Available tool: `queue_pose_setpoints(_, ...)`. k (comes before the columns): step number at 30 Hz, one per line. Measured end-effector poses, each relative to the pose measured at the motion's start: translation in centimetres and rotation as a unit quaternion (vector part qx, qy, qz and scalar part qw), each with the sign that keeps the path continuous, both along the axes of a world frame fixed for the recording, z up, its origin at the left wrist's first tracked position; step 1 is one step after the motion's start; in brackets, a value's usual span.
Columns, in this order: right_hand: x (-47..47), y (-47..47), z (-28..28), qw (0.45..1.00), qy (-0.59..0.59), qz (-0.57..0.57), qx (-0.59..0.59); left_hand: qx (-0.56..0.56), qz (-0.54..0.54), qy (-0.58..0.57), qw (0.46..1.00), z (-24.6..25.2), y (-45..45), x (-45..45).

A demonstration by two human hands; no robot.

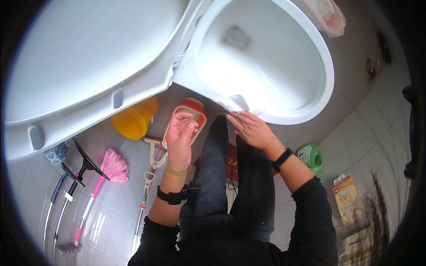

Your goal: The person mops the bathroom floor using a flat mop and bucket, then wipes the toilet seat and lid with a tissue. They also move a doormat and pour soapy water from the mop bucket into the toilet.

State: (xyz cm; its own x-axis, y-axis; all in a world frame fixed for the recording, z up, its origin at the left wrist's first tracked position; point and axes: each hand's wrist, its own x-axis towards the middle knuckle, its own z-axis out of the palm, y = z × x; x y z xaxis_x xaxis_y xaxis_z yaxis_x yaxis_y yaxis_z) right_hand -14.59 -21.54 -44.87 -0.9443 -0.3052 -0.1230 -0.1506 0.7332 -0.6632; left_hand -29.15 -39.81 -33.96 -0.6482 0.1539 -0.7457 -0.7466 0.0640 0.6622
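Observation:
A white toilet bowl (319, 109) fills the top of the view, its seat and lid (100, 63) raised to the left. Along the bowl's near rim, my right hand (251, 129) presses a crumpled white tissue (238, 102) with its fingers. Glare hides part of the tissue's outline against the porcelain. My left hand (181, 131) hovers to the left of my knee, fingers loosely curled and apart, with nothing visible in it. Inside the bowl is a greyish patch (237, 37) towards the back.
Left on the tiled floor are a yellow bucket (131, 121), a red-and-white basin (199, 109), a pink mop (113, 166), a squeegee (87, 163) and a sponge mop (153, 149). A green jug (309, 158) and a tissue pack (346, 199) lie right. A pinkish plastic bag (332, 20) is beyond the bowl.

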Motion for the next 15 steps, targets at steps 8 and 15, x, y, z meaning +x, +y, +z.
queue_pose_setpoints(8,-3.6,-0.4,1.3,0.992,-0.001,-0.122,0.010,0.001,-0.010,-0.037,0.999,-1.2,1.6,1.8)
queue_pose_setpoints(15,-3.3,-1.8,-1.4,0.980,-0.001,-0.140,0.144,-0.042,-0.041,-0.022,0.998,-1.1,2.3,2.1)
